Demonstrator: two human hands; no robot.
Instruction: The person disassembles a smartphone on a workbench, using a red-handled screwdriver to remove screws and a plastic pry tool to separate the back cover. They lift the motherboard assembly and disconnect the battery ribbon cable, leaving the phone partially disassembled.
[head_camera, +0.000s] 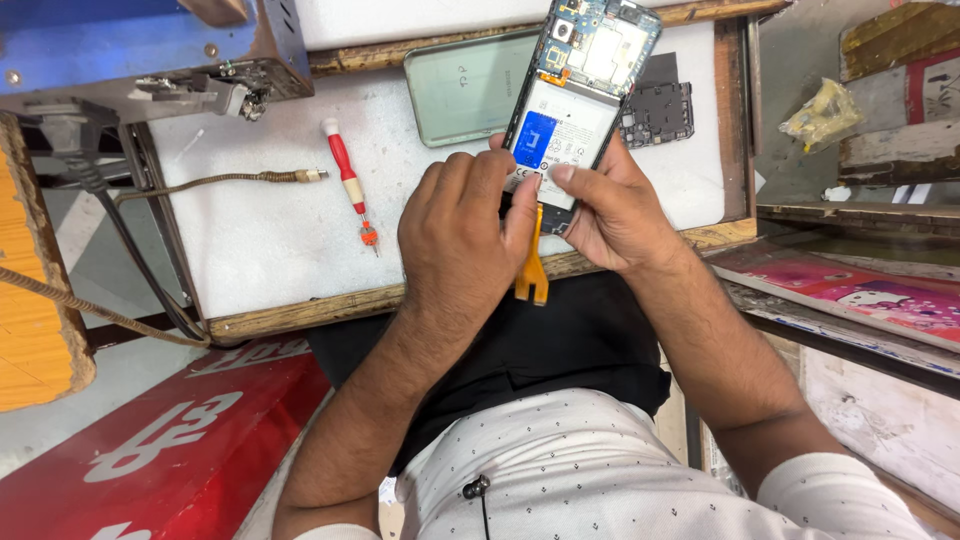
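An opened smartphone (580, 90) with its back cover off shows a white battery with a blue label and a blue circuit board at its far end. My right hand (615, 205) grips its near end from the right, thumb on the battery. My left hand (462, 235) holds the phone's near left edge and an orange plastic pry tool (531, 265) that hangs down below the phone.
On the white worktop (260, 230) lie a red-and-white screwdriver (348, 180), a pale green phone back cover (465, 88), a dark inner frame piece (660, 110) and a cable with a metal tip (230, 180). A red board (160, 430) sits lower left, a pink printed sheet (860, 295) at right.
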